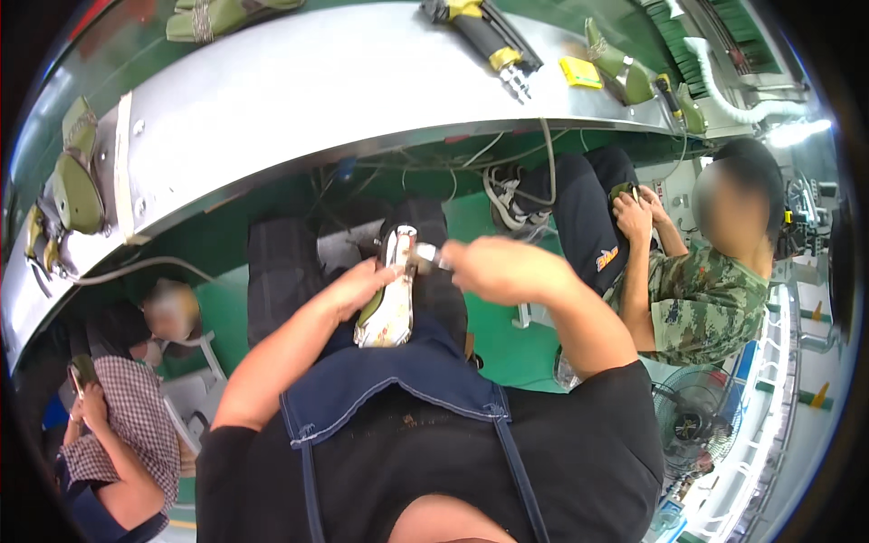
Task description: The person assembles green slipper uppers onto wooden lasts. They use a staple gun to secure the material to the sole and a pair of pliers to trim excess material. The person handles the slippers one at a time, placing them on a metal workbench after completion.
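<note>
On my lap, over the blue apron point(398, 376), lies a shoe upper on a last point(391, 312), its pale underside facing up and a strip of green showing along its left edge. My left hand point(360, 287) is closed around its left side, near the middle. In my right hand point(486, 269) is what looks like a hammer point(425, 257), its metal head close against the right side of the shoe's far half. Whether the head touches the shoe, I cannot tell. My fingers hide most of the handle.
Ahead curves a metal bench point(299, 81). On it lie a black-and-yellow air tool point(484, 41), a yellow packet point(580, 72) and green shoes point(80, 195). A co-worker point(715, 271) sits at right, another point(122, 407) at left. A fan point(692, 416) stands behind at right.
</note>
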A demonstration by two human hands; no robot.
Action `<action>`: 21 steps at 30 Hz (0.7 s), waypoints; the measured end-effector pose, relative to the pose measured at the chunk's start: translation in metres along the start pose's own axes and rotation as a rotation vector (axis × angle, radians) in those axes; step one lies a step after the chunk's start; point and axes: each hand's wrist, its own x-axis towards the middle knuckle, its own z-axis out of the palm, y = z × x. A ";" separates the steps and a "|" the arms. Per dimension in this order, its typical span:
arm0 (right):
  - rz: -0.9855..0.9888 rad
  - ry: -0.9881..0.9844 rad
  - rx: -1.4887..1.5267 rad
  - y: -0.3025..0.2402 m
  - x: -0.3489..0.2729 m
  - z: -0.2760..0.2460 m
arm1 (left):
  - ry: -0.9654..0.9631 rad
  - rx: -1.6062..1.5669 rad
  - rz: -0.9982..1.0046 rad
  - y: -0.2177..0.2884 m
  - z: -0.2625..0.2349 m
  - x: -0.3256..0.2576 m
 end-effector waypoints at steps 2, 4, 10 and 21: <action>0.015 0.357 -0.075 0.007 0.004 -0.042 | 0.103 0.040 0.008 0.002 0.008 -0.004; 0.006 0.735 -0.187 0.031 0.024 -0.083 | 0.175 0.099 0.087 -0.009 0.006 0.010; 0.128 1.163 -0.385 0.116 0.129 -0.199 | 0.276 0.350 0.168 0.000 0.014 0.013; 0.220 0.959 -0.302 0.127 0.138 -0.218 | 0.246 0.452 0.212 -0.008 0.015 -0.003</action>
